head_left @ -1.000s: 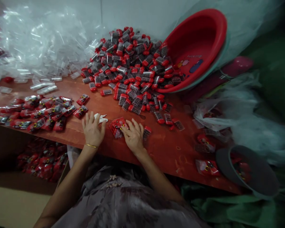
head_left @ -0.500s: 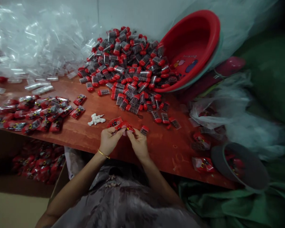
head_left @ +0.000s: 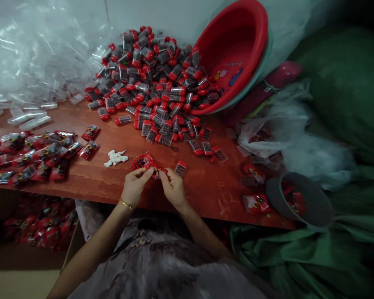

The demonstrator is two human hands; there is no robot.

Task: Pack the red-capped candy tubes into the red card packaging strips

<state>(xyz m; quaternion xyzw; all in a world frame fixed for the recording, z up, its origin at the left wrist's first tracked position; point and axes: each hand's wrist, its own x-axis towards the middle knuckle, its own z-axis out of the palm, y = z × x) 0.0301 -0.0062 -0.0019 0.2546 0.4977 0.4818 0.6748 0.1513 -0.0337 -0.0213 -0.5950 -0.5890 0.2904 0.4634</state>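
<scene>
Red glossy film between both sets of fingers: pinching a small printed plastic packet with thumb and fingers of the left hand on one side and of the right hand on the other, tips close together. Partly covered by the grip, so cannot tell whether open at the mouth.

Just beyond the left fingers, flat on the reddish-brown table, more red printed packets, loosely overlapping. Just beyond the right fingers, lying ungripped, a small clear container with a red end and dark contents. To the left of the left fingers, a crumpled white scrap, too blurred to name; farther left, a spread of plump, shiny red-and-clear packets. Well beyond the fingers, a big heap of red-capped clear containers, reaching to a tilted red plastic basin.

Judging by the two-handed pinch, probably at the stage of parting or straightening the film. Seems to call next for a steady hold in the left fingers and a light, opposite pull with the right, without creasing or tearing.
</scene>
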